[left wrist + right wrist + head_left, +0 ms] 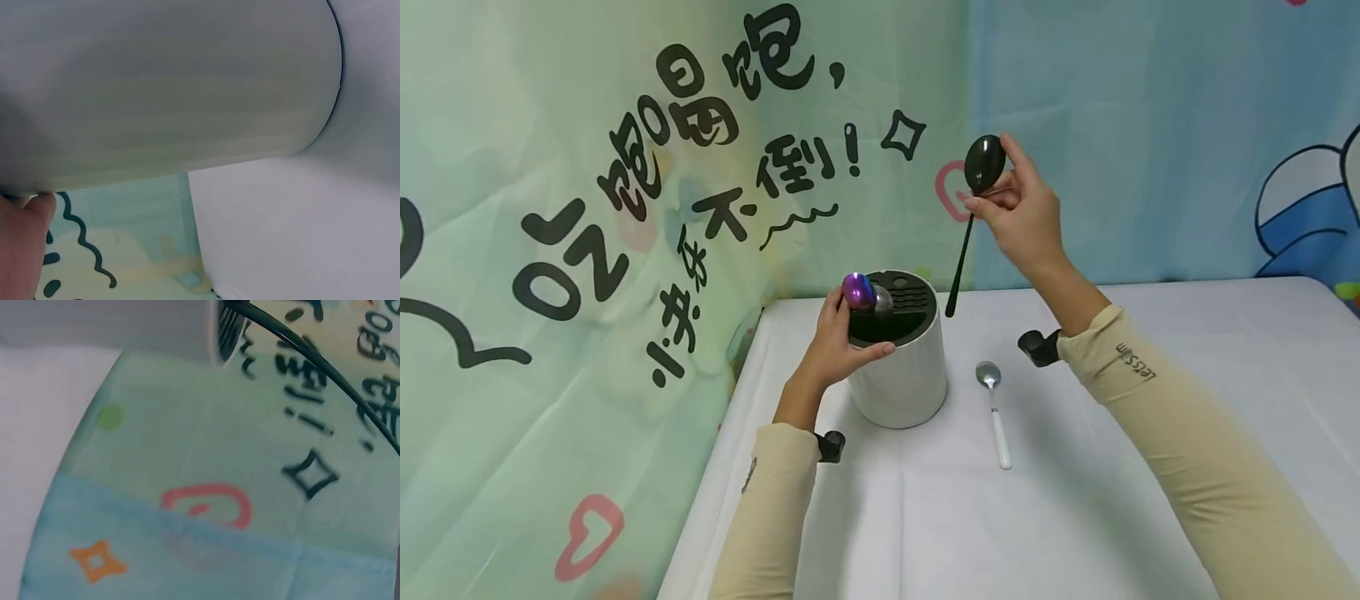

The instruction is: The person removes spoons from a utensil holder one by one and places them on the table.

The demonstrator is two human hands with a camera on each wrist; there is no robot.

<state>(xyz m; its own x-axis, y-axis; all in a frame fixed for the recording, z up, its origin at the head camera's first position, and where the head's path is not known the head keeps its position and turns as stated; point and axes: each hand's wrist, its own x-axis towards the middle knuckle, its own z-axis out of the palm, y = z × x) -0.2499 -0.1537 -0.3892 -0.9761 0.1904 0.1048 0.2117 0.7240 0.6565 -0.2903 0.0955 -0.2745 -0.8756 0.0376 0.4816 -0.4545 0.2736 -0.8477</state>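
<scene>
My right hand (1028, 217) pinches a black spoon (984, 164) just below its bowl, bowl up and handle slanting down beside a white utensil holder (898, 387). In the right wrist view the spoon's thin dark handle (334, 374) crosses near the holder's slotted top (232, 328). My left hand (835, 340) grips the holder near its rim, thumb across the front and fingers along the left side. A purple iridescent spoon (858, 291) and a silver spoon (883, 301) show their bowls above the holder's black lid (917, 321); their handles are hidden.
A silver spoon with a white handle (1001, 437) lies on the white tablecloth (925, 517), right of the holder. Behind and to the left hangs a printed cloth backdrop (865, 233) with lettering. Each wrist wears a black camera mount (1039, 348).
</scene>
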